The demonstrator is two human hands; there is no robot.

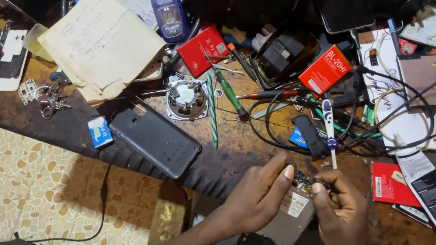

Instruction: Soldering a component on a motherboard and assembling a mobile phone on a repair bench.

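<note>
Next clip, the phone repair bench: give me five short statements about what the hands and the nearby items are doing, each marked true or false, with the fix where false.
1. Both hands pinch one small dark part between them. True: the left hand and the right hand meet on the small dark part.
2. The black phone back cover lies on the floor tiles. False: the black back cover lies on the workbench, near its front edge.
3. A green-handled screwdriver lies on the bench, held by no hand. True: the green-handled screwdriver lies beyond the hands.
4. The right hand grips the bunch of keys. False: the bunch of keys lies untouched at the far left.
5. The small round speaker sits beside the back cover. True: the round speaker lies just above it.
</note>
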